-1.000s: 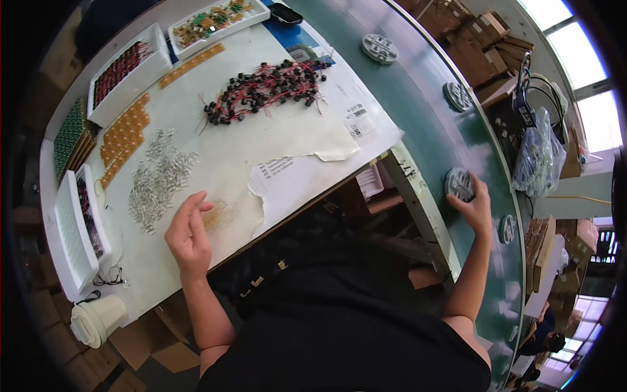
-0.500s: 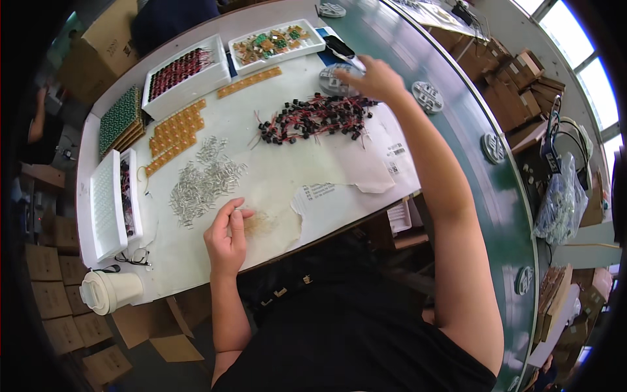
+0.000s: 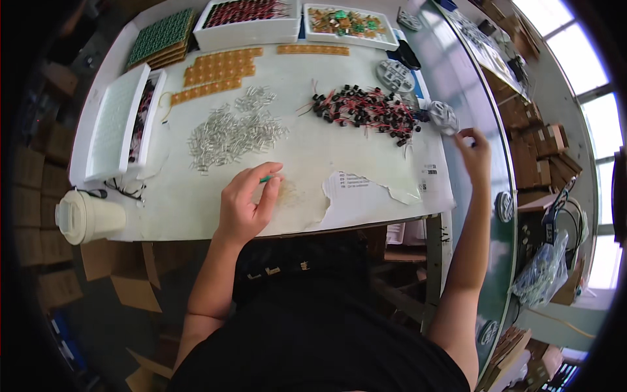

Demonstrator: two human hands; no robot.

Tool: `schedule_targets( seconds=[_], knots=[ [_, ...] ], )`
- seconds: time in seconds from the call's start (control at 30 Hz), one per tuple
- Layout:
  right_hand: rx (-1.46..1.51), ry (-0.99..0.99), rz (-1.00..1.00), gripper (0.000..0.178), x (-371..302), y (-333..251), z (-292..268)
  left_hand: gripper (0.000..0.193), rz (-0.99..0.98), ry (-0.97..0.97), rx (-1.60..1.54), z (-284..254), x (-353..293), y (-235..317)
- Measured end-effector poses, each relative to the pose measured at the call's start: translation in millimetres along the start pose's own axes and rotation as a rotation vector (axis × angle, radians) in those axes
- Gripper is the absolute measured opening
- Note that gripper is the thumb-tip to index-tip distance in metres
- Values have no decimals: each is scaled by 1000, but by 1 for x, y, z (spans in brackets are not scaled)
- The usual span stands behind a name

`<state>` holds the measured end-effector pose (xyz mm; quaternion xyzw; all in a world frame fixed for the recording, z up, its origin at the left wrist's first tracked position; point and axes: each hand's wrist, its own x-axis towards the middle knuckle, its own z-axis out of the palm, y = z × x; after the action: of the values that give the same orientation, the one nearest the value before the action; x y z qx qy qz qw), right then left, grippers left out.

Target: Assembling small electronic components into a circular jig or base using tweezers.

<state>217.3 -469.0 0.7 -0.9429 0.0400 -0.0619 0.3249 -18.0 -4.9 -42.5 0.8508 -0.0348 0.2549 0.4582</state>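
Observation:
My left hand (image 3: 247,202) is over the near middle of the table, its thumb and fingers pinching a small green piece (image 3: 266,178); most of that piece is hidden. To the right, my right hand (image 3: 475,151) has its fingertips closed at the near edge of a blurred grey round fixture (image 3: 444,117), by the table's right edge. A similar grey round fixture (image 3: 395,76) lies at the back right of the table. Beside it spreads a heap of black round parts with red wires (image 3: 372,111). Loose clear and silvery small parts (image 3: 232,134) lie beyond my left hand.
White foam trays (image 3: 251,36) with wired parts and small boards line the back. Orange board strips (image 3: 219,68) lie before them. A cream lidded cup (image 3: 91,215) stands front left. Along the right runs a green conveyor (image 3: 480,248) bearing more grey round fixtures.
My right hand has come back from the far right of the table to the fixture by the conveyor. The view has shifted. Green now shows between my left fingers.

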Motion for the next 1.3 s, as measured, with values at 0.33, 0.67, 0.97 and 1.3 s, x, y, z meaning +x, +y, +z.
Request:
schedule_targets(
  seconds=[0.33,0.67,0.97,1.3],
  knots=[
    [-119,122,-258,35,14,-37,26,21,-91,12,-51,-3,-11,-4],
    [-107,-9,-290,28,27,-51,36,20,-50,-52,-12,0,-8,-2],
    [-342,-172,-441,20,46,-83,4,20,4,26,12,1,-6,-4],
    [9,-460,-504,23,-115,-189,108,50,-70,46,-134,-12,-8,-2]
  ],
)
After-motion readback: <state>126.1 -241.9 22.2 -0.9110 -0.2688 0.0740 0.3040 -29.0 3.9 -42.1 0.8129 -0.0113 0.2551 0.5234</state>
